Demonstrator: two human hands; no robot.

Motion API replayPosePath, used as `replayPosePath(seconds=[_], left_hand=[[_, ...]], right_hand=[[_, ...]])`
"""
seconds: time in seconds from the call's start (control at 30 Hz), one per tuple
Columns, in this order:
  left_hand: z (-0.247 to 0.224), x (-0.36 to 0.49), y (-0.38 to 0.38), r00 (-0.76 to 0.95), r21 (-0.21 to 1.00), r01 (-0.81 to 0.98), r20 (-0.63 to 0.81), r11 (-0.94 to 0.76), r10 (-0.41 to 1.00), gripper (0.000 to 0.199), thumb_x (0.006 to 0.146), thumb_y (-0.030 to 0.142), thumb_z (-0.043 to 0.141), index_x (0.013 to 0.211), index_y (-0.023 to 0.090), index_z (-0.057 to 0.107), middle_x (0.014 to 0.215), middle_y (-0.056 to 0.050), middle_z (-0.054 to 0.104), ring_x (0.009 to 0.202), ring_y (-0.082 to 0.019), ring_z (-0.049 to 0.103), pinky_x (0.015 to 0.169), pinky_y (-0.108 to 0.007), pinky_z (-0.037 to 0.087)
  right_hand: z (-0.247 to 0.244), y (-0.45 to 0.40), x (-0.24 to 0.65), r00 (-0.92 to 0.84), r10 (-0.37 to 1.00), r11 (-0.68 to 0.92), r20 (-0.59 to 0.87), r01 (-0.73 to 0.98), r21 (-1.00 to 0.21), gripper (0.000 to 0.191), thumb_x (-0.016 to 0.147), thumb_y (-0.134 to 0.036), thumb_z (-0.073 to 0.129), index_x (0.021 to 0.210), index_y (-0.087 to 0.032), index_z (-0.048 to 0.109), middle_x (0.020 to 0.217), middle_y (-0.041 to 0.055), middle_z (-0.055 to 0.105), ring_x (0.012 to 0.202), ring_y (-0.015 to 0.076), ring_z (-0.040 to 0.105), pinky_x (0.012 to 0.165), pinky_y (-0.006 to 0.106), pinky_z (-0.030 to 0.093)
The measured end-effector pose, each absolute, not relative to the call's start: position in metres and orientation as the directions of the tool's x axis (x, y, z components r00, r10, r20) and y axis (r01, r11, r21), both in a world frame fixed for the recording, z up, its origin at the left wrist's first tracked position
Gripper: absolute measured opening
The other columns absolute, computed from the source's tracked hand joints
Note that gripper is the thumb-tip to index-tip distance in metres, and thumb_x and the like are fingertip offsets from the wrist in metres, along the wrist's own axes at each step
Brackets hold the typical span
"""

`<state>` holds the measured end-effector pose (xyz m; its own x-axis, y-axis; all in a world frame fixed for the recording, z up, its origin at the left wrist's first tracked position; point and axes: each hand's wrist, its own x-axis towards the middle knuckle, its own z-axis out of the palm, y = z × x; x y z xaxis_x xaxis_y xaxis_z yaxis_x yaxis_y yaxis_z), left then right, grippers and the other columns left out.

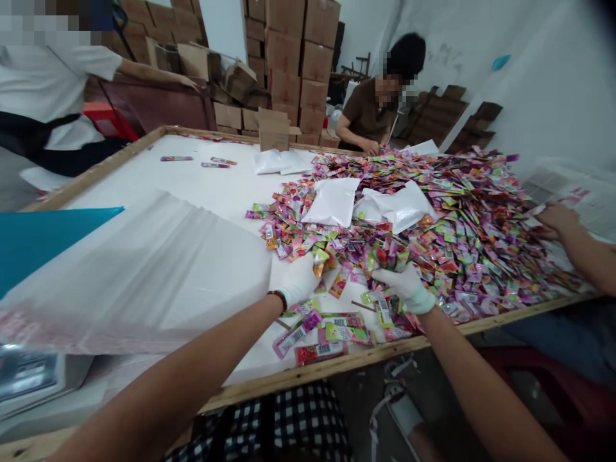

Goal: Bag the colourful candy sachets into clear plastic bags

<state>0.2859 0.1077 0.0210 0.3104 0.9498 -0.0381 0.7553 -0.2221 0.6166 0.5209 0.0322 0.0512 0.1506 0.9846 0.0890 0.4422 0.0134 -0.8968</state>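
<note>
At the worktop's (137, 170) front edge, the left hand (296, 280) and right hand (408, 287) each grasp small packets (319, 262); the pile (462, 224) lies just beyond, spreading toward the right end, its bulk nearer the right hand.

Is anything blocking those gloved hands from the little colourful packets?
Nothing visible: the left hand and right hand are both at the packets. The white pouches lie farther back, not between.

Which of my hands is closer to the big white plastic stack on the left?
Left. Your left hand is just beside the white plastic stack; your right hand is farther right, at the colorful packets.
</note>
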Motion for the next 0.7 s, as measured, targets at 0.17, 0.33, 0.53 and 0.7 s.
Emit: replayPosePath(seconds=[0.17, 0.33, 0.53, 0.7], left_hand=[[0.042, 0.257, 0.126, 0.172, 0.889, 0.453, -0.025, -0.057, 0.985, 0.037, 0.069, 0.029, 0.073, 0.102, 0.018, 0.062, 0.090, -0.004, 0.072, 0.081, -0.020, 0.068, 0.077, -0.031, 0.054], [0.057, 0.234, 0.118, 0.080, 0.994, -0.024, -0.107, 0.109, 0.991, 0.031, 0.058, 0.020, 0.076, 0.086, 0.014, 0.065, 0.075, -0.003, 0.070, 0.064, -0.017, 0.065, 0.064, -0.030, 0.055], [0.046, 0.214, 0.097, 0.180, 0.857, -0.407, -0.265, 0.317, 0.947, 0.038, 0.056, 0.017, 0.081, 0.089, 0.012, 0.065, 0.084, -0.006, 0.074, 0.067, -0.018, 0.068, 0.066, -0.033, 0.059], [0.046, 0.231, 0.072, 0.159, 0.843, -0.464, -0.222, 0.271, 0.962, 0.043, 0.057, 0.020, 0.080, 0.096, 0.011, 0.066, 0.086, -0.006, 0.074, 0.075, -0.020, 0.069, 0.072, -0.032, 0.058]], right_hand=[[0.026, -0.001, 0.422, -0.366, 0.931, 0.230, -0.002, 0.588, -0.776, 0.019, 0.073, -0.032, 0.069, 0.090, -0.024, 0.071, 0.092, 0.0012, 0.074, 0.086, 0.0201, 0.067, 0.087, 0.033, 0.054], [-0.010, 0.002, 0.384, -0.485, 0.866, 0.448, 0.124, 0.641, -0.622, 0.022, 0.065, -0.023, 0.070, 0.086, -0.019, 0.069, 0.097, 0.0067, 0.073, 0.094, 0.0233, 0.067, 0.093, 0.035, 0.050], [0.015, 0.024, 0.498, 0.040, 0.983, 0.118, 0.182, 0.618, -0.777, 0.019, 0.066, -0.031, 0.070, 0.081, -0.018, 0.067, 0.081, 0.0052, 0.072, 0.075, 0.0202, 0.067, 0.076, 0.033, 0.054], [0.027, 0.015, 0.489, 0.399, 0.915, -0.043, 0.054, 0.230, -0.972, 0.029, 0.070, -0.042, 0.069, 0.082, -0.015, 0.067, 0.066, 0.0039, 0.068, 0.053, 0.0164, 0.060, 0.049, 0.027, 0.049]])
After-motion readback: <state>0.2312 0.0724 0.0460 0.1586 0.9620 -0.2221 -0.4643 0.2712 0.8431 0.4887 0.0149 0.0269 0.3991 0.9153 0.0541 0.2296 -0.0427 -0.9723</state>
